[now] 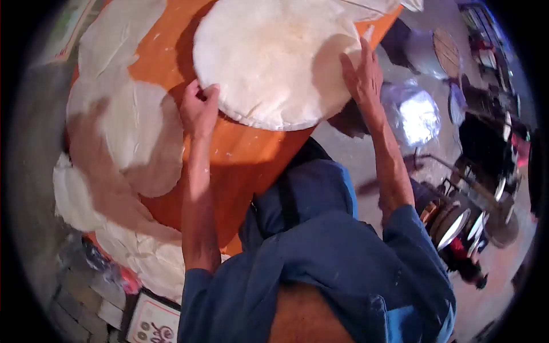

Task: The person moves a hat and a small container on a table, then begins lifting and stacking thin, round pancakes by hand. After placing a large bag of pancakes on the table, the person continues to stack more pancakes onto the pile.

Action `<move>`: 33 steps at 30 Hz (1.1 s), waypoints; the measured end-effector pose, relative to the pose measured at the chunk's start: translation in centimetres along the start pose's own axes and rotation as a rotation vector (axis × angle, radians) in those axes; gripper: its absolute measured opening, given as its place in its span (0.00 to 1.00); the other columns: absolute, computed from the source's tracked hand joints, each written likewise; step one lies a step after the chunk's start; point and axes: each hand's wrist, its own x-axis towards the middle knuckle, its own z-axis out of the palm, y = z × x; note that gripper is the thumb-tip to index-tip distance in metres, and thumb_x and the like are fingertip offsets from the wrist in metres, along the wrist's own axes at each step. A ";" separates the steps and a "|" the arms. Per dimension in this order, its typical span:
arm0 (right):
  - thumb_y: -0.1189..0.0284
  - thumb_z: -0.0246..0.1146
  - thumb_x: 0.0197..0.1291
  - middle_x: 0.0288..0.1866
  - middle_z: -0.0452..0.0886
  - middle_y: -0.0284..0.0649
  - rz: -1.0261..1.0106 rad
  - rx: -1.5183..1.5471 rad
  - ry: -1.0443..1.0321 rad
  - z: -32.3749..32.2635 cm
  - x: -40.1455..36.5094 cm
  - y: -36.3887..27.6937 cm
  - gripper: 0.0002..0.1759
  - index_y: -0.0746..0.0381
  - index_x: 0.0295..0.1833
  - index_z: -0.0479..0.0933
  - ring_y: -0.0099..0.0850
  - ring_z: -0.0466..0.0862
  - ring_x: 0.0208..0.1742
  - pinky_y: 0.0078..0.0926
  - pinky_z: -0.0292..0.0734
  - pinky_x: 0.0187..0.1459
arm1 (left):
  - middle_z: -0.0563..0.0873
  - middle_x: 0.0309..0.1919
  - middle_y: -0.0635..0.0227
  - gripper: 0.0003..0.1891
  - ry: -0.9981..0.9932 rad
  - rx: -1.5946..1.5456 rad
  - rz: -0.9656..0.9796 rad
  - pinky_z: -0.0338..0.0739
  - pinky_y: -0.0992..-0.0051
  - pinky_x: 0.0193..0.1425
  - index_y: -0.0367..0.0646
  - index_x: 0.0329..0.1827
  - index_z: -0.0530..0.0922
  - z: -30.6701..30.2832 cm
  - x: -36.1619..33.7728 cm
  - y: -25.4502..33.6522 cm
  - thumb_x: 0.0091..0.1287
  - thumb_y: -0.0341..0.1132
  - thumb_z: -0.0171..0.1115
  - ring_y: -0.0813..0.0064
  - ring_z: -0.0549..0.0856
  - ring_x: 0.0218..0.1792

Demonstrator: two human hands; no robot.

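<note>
A large, pale round flatbread (pixel 269 63), or a stack of them, lies on the orange table (pixel 234 154). Its near rim looks thick and slightly wrinkled. At its left edge is my left hand (pixel 200 108), closed, thumb and curled fingers pinching the rim. My right hand (pixel 364 77) rests against the right edge with its fingers stretched out, and its shadow falls across the pale surface. More thin pale sheets (pixel 140 131) overlap along the table's left side, some hanging near its edge.
Right of the table, a shiny plastic-covered bundle (pixel 414 117) and a pale container with a round woven-looking top (pixel 446 52) stand on the floor. Further right are round pans or lids (pixel 452 226) and clutter. A box with printed markings (pixel 153 320) sits at lower left.
</note>
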 end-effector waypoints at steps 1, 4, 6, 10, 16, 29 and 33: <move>0.63 0.66 0.59 0.51 0.80 0.60 0.009 0.039 -0.017 1.2 -0.2 -0.7 0.34 0.68 0.67 0.66 0.56 0.79 0.52 0.48 0.75 0.52 | 0.86 0.48 0.58 0.24 0.023 -0.018 0.000 0.80 0.69 0.52 0.36 0.58 0.78 -0.4 -0.4 0.2 0.60 0.37 0.70 0.64 0.86 0.46; 0.65 0.64 0.63 0.56 0.77 0.57 0.005 -0.019 -0.070 3.0 -1.1 0.6 0.34 0.66 0.71 0.64 0.55 0.79 0.54 0.45 0.76 0.53 | 0.84 0.51 0.55 0.27 0.104 0.011 0.023 0.80 0.64 0.52 0.37 0.60 0.76 -2.2 -2.9 0.4 0.58 0.37 0.72 0.59 0.84 0.49; 0.64 0.65 0.63 0.56 0.77 0.57 -0.247 0.000 -0.030 3.8 -1.8 3.7 0.34 0.66 0.71 0.64 0.55 0.78 0.55 0.45 0.76 0.53 | 0.82 0.50 0.50 0.26 0.171 0.415 0.219 0.77 0.59 0.55 0.35 0.58 0.77 -5.3 -4.9 -1.0 0.57 0.37 0.72 0.52 0.82 0.48; 0.62 0.70 0.59 0.57 0.78 0.55 -0.087 0.056 -0.033 2.5 -1.0 2.1 0.34 0.62 0.69 0.70 0.50 0.79 0.56 0.41 0.76 0.57 | 0.82 0.49 0.51 0.23 0.319 0.818 0.423 0.77 0.58 0.54 0.35 0.54 0.78 -11.0 -7.7 -7.6 0.57 0.37 0.70 0.49 0.81 0.48; 0.73 0.72 0.57 0.54 0.82 0.47 -0.134 0.156 0.018 -4.7 -0.2 -8.5 0.24 0.62 0.60 0.78 0.34 0.83 0.46 0.28 0.81 0.45 | 0.84 0.37 0.52 0.17 0.252 0.786 0.357 0.81 0.57 0.41 0.40 0.51 0.81 -15.1 -8.1 -7.5 0.59 0.36 0.67 0.49 0.84 0.36; 0.43 0.45 0.74 0.56 0.79 0.46 0.645 1.376 -1.471 4.3 -11.5 -24.3 0.37 0.63 0.70 0.66 0.37 0.82 0.53 0.38 0.78 0.56 | 0.86 0.46 0.53 0.15 -0.048 0.460 0.288 0.81 0.67 0.49 0.39 0.59 0.78 -20.4 -16.2 2.7 0.71 0.34 0.60 0.60 0.87 0.44; 0.44 0.49 0.71 0.61 0.78 0.47 0.826 1.598 -1.196 5.2 -11.9 -24.9 0.37 0.63 0.70 0.66 0.37 0.81 0.56 0.37 0.77 0.58 | 0.86 0.44 0.53 0.16 -0.275 0.169 0.135 0.81 0.63 0.47 0.40 0.55 0.80 -16.7 -16.9 -0.5 0.67 0.35 0.65 0.56 0.86 0.43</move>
